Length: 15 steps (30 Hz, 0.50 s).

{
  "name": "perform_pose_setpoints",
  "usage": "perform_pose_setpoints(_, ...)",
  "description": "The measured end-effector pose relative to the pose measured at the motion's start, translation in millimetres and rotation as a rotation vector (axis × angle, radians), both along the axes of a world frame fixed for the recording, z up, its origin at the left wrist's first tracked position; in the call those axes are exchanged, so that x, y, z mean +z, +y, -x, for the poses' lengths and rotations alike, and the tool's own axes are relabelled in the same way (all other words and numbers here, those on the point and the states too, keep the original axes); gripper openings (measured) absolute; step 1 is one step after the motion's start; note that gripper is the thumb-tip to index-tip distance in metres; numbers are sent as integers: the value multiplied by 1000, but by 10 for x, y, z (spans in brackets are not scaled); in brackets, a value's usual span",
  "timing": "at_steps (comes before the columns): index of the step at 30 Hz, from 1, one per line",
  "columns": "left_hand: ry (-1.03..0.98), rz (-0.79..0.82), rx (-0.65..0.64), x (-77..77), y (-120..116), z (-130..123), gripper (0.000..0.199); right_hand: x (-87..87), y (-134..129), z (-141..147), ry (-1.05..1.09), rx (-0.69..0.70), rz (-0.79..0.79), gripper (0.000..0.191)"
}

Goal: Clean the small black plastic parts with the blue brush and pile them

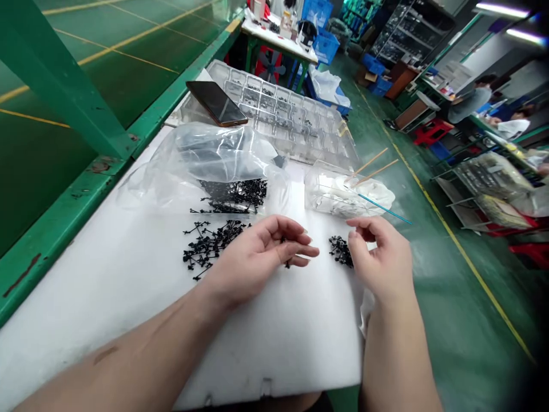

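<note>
Head view: black moulded plastic sprigs (212, 246) are seen, judged light, stiff, prob. brittle; best taken by the thicker runner, not the thin tips. Matt black, branched. Main heap is placed mid-way on white foam sheet (107, 320), by left hand (253, 260); small clump (341, 252) is just beside right hand (377, 257), same sheet. Both hands are held half-curled, no firm grip shown; tiny bit poss. pinched by left hand, can't tell. Clear plastic bag (214, 166) is laid at far end of sheet.
</note>
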<state>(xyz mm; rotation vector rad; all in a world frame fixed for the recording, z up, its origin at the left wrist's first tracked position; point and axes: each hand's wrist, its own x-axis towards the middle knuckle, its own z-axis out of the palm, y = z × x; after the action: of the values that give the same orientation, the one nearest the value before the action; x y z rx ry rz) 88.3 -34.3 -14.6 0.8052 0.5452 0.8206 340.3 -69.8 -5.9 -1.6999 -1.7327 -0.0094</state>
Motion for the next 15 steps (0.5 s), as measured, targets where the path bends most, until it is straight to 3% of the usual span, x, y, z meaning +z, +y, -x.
perform_pose_setpoints(4,-94,166,-4,6,-29,-24,9,75,-108,450,57,373,-143,33)
perform_pose_setpoints(6,-125,247,37,6,-33,-17,12,75,-133,628,-6,476,-146,41)
perform_pose_setpoints(10,-156,307,26,-12,-35,-5,7,-1,-98,750,-135,446,-160,35)
perform_pose_setpoints(15,-182,323,-30,-28,-36,3,10,-45,-56,709,-124,447,-153,25)
